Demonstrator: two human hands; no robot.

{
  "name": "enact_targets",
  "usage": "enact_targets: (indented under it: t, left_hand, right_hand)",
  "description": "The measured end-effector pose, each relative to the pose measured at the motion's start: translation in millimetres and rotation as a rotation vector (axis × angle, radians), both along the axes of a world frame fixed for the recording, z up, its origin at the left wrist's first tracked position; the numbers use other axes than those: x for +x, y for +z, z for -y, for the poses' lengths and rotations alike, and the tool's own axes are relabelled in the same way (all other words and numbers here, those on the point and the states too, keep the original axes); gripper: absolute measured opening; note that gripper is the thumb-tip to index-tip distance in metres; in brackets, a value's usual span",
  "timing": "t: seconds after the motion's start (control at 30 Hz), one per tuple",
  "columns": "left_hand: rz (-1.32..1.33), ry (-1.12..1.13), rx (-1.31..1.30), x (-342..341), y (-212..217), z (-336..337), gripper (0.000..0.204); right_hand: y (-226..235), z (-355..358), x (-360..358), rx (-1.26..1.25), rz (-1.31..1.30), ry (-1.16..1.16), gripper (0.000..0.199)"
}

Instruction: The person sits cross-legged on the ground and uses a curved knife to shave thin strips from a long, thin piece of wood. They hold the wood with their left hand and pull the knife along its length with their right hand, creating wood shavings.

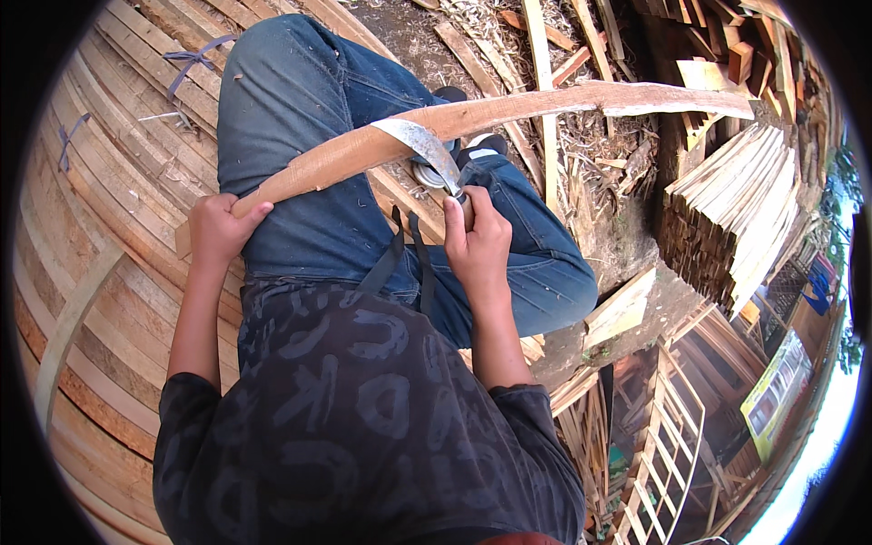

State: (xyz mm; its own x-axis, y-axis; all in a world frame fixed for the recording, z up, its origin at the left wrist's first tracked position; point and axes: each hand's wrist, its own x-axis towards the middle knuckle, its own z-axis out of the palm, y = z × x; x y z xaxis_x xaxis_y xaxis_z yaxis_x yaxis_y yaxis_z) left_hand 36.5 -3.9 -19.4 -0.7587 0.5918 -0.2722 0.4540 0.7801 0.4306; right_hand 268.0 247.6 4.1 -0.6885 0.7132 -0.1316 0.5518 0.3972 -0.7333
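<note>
A long wooden slat (509,111), pale and rough along its edge, lies across my lap and reaches out to the far right. Its near end is in the grip of my left hand (220,229), thumb on top, beside my left thigh. My right hand (480,238) is closed around the short handle of a curved knife (425,145). The grey blade arcs up and left to meet the slat near its middle. Part of the handle is hidden by my fingers.
I sit on stacked planks (118,173) that spread out on the left, with purple ties (193,62) on them. Wood shavings (590,163) and loose offcuts cover the ground ahead. A bundle of thin strips (727,209) stands right, beyond it a wooden rack (661,454).
</note>
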Motion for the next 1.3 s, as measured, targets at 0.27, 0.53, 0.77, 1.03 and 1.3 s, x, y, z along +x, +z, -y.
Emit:
enact_targets:
  t: [0.27,0.53,0.77,1.03,1.3]
  left_hand:
    - [-0.046,0.016,0.021,3.2,-1.6,2.9,0.066]
    - [0.058,0.028,0.036,-4.3,-7.2,8.2,0.063]
    - [0.029,0.039,0.051,-0.2,-5.3,6.4,0.058]
    - [-0.033,0.038,0.017,4.7,-2.1,-1.6,0.060]
    - [0.043,0.016,-0.014,-0.3,-3.6,8.2,0.066]
  right_hand:
    - [8.6,-22.4,-1.5,0.123,0.168,-0.126,0.018]
    - [21.2,-41.7,22.7,0.151,0.194,-0.074,0.017]
    - [2.8,-71.3,24.6,0.499,0.323,0.041,0.025]
    - [-7.5,-104.2,28.0,0.624,0.390,0.046,0.030]
    - [10.1,-206.9,170.9,0.707,0.505,-0.605,0.048]
